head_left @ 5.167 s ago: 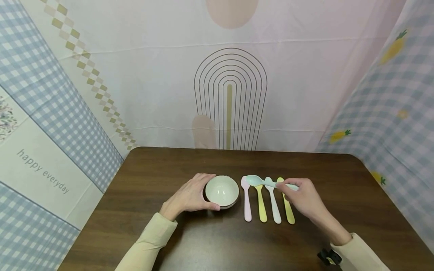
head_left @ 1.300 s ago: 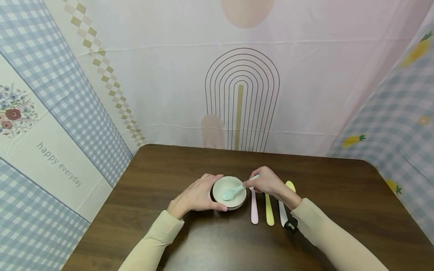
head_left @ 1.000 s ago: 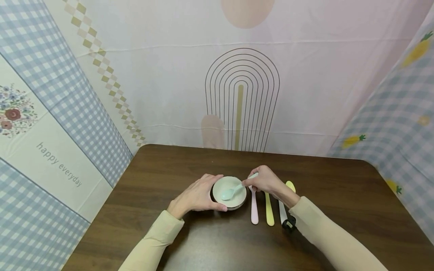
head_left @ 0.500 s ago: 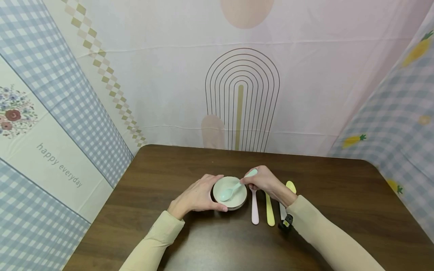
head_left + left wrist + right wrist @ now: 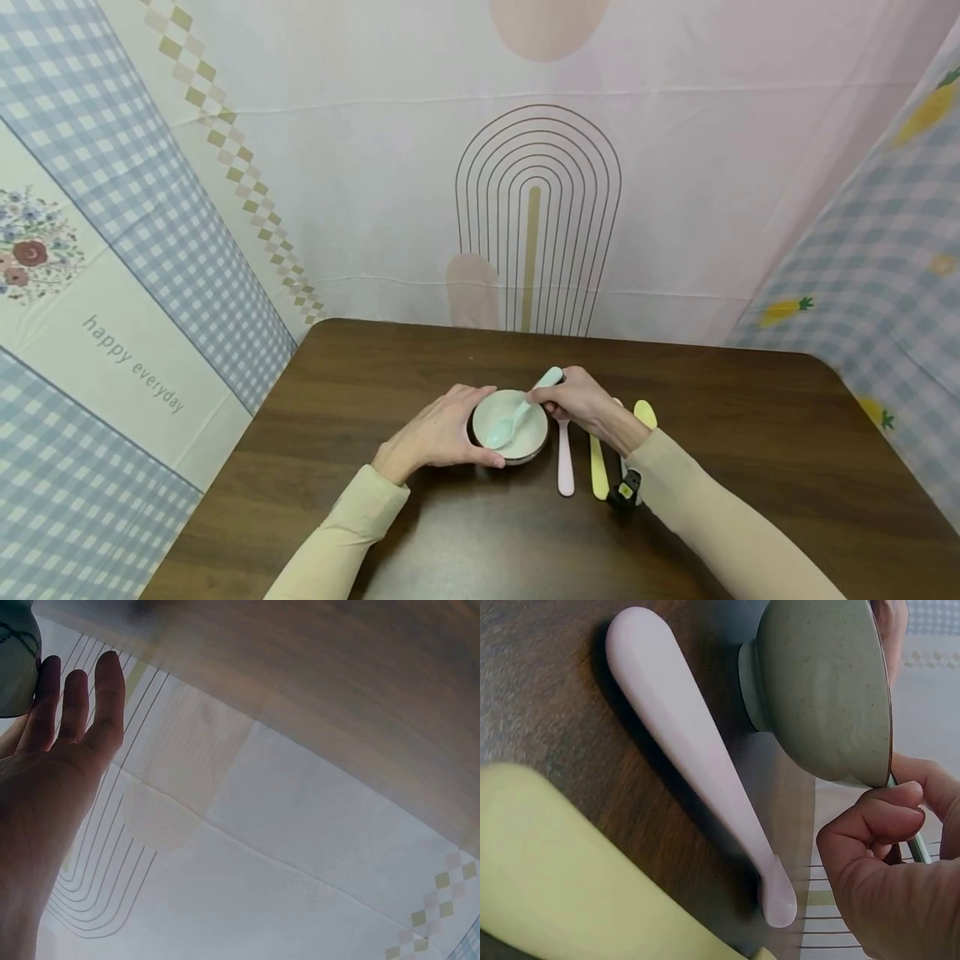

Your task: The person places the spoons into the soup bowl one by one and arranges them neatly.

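A pale green bowl [image 5: 531, 435] stands on the table, steadied by my left hand [image 5: 441, 432], thumb at its near side and fingers round the far left. In the left wrist view, three fingertips of that hand [image 5: 64, 757] show beside the bowl [image 5: 15, 671]. My right hand [image 5: 588, 405] pinches a mint-green spoon [image 5: 501, 432] by its handle. The spoon slants, its head down inside the bowl and its handle end sticking up past the thumb. In the right wrist view the bowl's outer wall [image 5: 825, 697] hides the spoon's head, and the curled fingers [image 5: 881, 821] are close to the rim.
Right of the bowl lie a pink spoon [image 5: 566, 467] and a yellow spoon [image 5: 598, 471], partly under my right hand. My forearm and a black wrist device [image 5: 624, 492] mostly cover a white spoon. Another yellow spoon [image 5: 645, 412] shows its head beyond the sleeve.
The right hand has brought the mint-green spoon from above the row of spoons into the bowl. Lately its handle has swung more upright and the head has shifted slightly. The left hand keeps holding the bowl.
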The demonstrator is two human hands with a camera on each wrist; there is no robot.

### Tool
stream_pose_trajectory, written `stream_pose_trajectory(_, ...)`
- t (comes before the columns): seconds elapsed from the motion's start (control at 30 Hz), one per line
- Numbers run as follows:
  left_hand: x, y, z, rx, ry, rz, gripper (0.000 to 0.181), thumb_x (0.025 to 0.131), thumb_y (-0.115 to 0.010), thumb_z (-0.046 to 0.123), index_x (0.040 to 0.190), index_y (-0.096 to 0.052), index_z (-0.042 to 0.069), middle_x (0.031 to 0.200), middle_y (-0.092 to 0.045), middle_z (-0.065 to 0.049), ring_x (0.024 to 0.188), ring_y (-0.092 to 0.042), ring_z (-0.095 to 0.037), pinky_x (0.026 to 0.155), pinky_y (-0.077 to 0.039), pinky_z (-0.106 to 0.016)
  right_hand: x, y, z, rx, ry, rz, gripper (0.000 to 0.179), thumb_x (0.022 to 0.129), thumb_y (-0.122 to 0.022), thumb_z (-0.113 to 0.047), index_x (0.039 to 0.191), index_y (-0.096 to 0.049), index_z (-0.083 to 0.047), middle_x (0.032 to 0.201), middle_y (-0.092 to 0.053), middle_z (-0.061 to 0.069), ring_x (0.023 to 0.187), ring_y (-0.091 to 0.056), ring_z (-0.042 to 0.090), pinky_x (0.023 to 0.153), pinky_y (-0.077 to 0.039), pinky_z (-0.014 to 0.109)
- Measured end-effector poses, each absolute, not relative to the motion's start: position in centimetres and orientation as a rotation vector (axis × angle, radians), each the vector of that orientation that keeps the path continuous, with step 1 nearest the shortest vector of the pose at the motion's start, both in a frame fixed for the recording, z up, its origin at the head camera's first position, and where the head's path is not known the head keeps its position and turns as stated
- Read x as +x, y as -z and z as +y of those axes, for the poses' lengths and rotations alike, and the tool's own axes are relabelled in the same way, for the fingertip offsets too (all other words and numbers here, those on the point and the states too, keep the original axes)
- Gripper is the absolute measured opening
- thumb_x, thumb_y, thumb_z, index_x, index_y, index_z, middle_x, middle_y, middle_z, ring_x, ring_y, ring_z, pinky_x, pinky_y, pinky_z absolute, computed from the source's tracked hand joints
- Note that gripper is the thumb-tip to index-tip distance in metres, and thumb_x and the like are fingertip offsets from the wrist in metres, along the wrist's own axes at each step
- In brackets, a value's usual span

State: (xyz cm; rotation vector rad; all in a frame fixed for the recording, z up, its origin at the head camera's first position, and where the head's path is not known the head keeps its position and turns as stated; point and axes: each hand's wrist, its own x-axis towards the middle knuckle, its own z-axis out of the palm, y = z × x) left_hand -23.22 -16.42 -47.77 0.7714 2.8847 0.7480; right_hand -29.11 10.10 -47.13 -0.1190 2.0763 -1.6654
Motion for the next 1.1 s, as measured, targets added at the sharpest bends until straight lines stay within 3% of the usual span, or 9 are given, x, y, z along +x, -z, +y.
stream_pose_trajectory(0.4, -23.3, 47.8, -16.1, 0.760, -0.751, 2.874, 0.113, 0.073, -0.093, 0.066, 0.163, -0.049, 0.012, 0.155, -0.062, -0.010, 0.147, -0.055, -0.028, 0.120, -0.050, -0.049, -29.5, 47.2, 9.8, -0.061, 1.664, 2.086, 0.024, 0.091, -0.084, -0.013, 0.077, -0.064, -0.011, 0.059, -0.052, -0.005, 0.057, -0.043, 0.007, 0.056, -0.037, 0.021)
stream_pose_trajectory(0.7, -23.4, 47.8, -15.9, 0.755, -0.756, 2.864, 0.114, 0.074, -0.092, 0.066, 0.164, -0.048, 0.013, 0.156, -0.062, -0.010, 0.147, -0.054, -0.027, 0.120, -0.050, -0.049, -29.3, 47.3, 10.6, -0.099, 1.698, 2.008, 0.022, 0.095, -0.083, -0.015, 0.079, -0.068, -0.009, 0.060, -0.051, -0.004, 0.058, -0.041, 0.009, 0.058, -0.033, 0.023)
stream_pose_trajectory(0.93, -23.3, 47.9, -16.0, 0.760, -0.748, 2.876, 0.114, 0.074, -0.092, 0.066, 0.164, -0.049, 0.012, 0.156, -0.062, -0.011, 0.146, -0.055, -0.027, 0.120, -0.050, -0.049, -28.8, 47.2, 11.4, -0.123, 1.644, 2.089, 0.021, 0.097, -0.082, -0.023, 0.093, -0.073, -0.005, 0.065, -0.058, -0.004, 0.063, -0.050, 0.008, 0.062, -0.043, 0.024)
stream_pose_trajectory(1.1, -23.3, 48.0, -16.3, 0.756, -0.730, 2.889, 0.114, 0.074, -0.092, 0.067, 0.164, -0.049, 0.011, 0.157, -0.062, -0.010, 0.146, -0.055, -0.027, 0.120, -0.050, -0.048, -28.2, 46.7, 12.0, -0.129, 1.559, 2.198, 0.033, 0.097, -0.083, -0.030, 0.110, -0.076, 0.001, 0.071, -0.062, -0.003, 0.068, -0.056, 0.009, 0.066, -0.052, 0.024)
